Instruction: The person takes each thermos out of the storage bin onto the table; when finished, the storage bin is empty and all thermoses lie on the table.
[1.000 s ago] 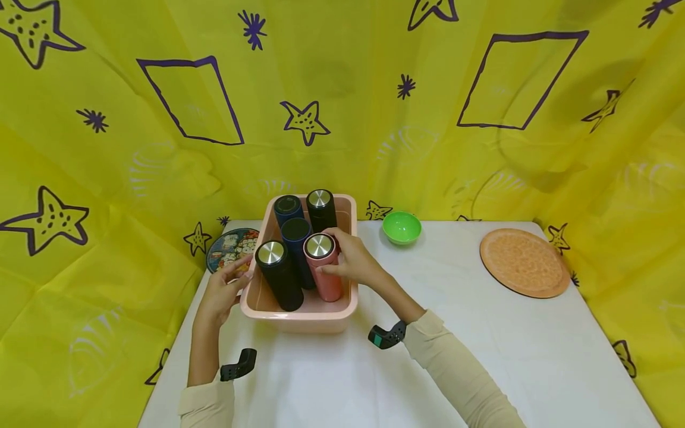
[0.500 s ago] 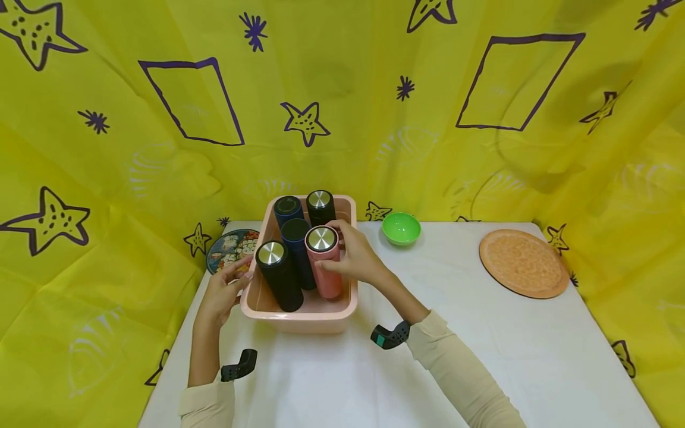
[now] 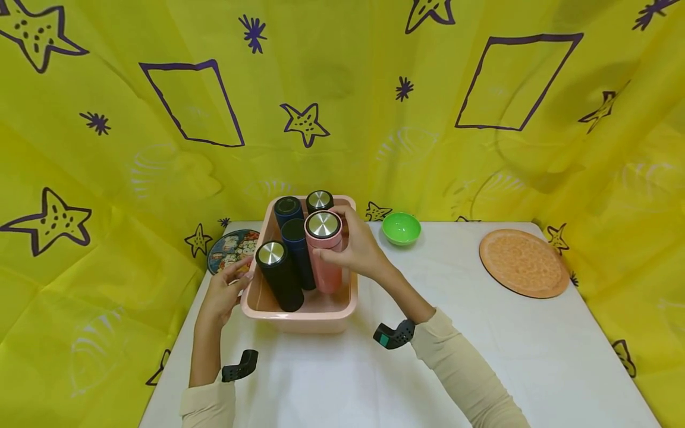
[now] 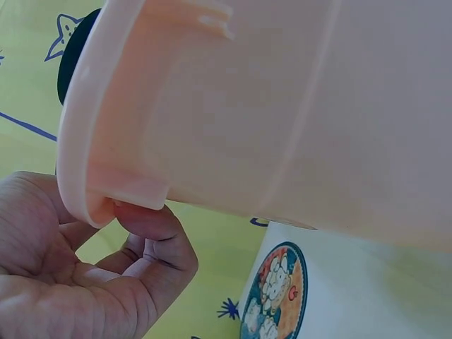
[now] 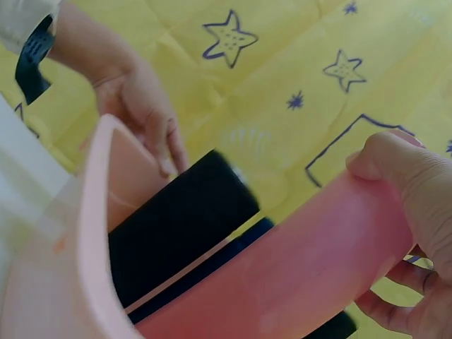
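Observation:
A pink steel-capped thermos bottle (image 3: 326,261) is held near its top by my right hand (image 3: 357,246); its lower part is still inside a pink plastic tub (image 3: 299,321). The right wrist view shows thumb and fingers around the pink bottle (image 5: 304,254). My left hand (image 3: 220,294) grips the tub's left rim, and its fingers curl under the lip (image 4: 106,191). Also in the tub are a black bottle with a silver cap (image 3: 280,279) at front left, two dark blue bottles (image 3: 299,252) and another black bottle (image 3: 319,201) at the back, partly hidden.
On the white table (image 3: 428,356), a green bowl (image 3: 402,229) sits behind and right of the tub. A round tan board (image 3: 524,263) lies far right. Behind the tub's left side is a round food-patterned mat (image 3: 225,249), partly covered. Yellow cloth (image 3: 348,160) rises around the table.
My right hand has raised the pink thermos bottle, and its cap now covers part of the back black bottle. The left hand has kept its place on the tub rim.

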`<state>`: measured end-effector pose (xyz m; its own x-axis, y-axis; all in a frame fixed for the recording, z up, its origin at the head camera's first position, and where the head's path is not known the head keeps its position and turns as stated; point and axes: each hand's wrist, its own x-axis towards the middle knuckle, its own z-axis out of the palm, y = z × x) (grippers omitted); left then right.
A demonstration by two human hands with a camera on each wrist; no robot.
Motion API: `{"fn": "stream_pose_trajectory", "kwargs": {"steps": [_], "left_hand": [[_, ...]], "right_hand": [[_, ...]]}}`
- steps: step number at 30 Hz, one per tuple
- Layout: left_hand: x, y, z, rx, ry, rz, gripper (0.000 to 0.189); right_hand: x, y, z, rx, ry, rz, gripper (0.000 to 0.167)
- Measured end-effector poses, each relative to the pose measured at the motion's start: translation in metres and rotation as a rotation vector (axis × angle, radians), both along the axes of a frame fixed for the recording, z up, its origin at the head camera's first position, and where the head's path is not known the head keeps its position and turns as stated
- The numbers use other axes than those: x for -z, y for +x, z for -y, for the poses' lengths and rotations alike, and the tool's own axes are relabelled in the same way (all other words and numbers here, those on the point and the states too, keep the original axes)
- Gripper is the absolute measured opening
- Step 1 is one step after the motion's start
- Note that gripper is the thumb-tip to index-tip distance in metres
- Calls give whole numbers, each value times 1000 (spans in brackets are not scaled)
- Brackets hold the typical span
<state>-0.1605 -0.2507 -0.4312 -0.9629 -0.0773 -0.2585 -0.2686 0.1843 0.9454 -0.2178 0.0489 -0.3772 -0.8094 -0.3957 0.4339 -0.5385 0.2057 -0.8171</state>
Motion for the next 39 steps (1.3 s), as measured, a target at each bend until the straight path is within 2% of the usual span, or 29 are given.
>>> {"fn": "stream_pose_trajectory", "kwargs": {"steps": [7,18,24,31,39], "left_hand": [[3,0,0,9,4,-18,50],[-1,0,1,6,-22,-21,49],[1,0,1,4,-5,-31,49],[2,0,2,2,-8,-33,49],[2,0,2,2,2,-33,49]], "right_hand": [[-20,4,-8,74,-21,-84,73],[-53,4,-31,120,-137,-107,71],[-67,2,-48,192,-156,-147,70],[-67,-4,-69,282,-131,-142,69],[-53,-12,-88,360,-79,-73,72]]}}
